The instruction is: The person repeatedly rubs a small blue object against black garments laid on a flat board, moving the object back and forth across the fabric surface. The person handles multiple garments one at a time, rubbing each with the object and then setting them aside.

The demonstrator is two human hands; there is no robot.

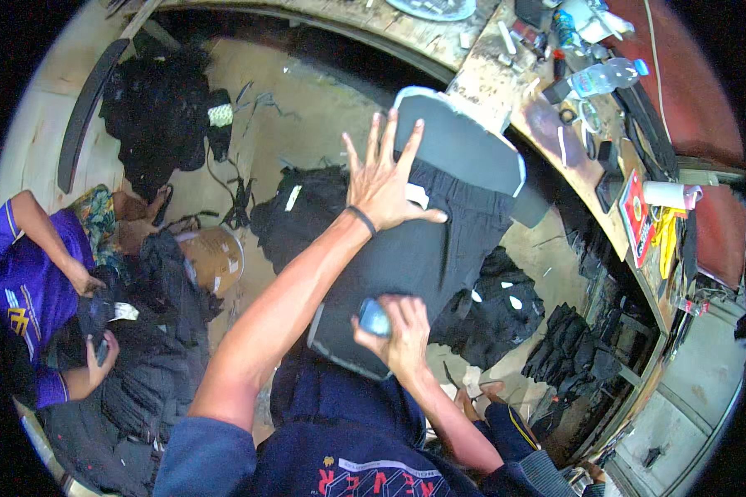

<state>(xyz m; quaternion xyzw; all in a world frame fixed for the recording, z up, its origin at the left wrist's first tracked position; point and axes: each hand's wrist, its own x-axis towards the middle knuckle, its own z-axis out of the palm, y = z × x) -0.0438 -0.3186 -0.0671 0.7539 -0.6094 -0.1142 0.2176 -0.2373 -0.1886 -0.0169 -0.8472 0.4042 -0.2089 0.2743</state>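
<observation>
A black elastic-waisted garment (398, 257), like shorts or trousers, lies over a grey board (464, 149) that runs from the bench edge down to my lap. My left hand (381, 182) rests flat near the waistband, fingers spread. A small white piece (417, 195) shows beside its thumb. Nearer to me, my right hand (404, 331) is closed round a small blue block-like object (374, 317) above the lower part of the garment. Its exact kind is unclear, and whether it touches the cloth I cannot tell.
Dark garments lie on the floor at far left (153, 116) and right (497, 311). A person in purple (37, 273) handles black cloth at left. The cluttered bench (584, 178) holds a water bottle (605, 77). Someone's bare feet (479, 396) show at lower right.
</observation>
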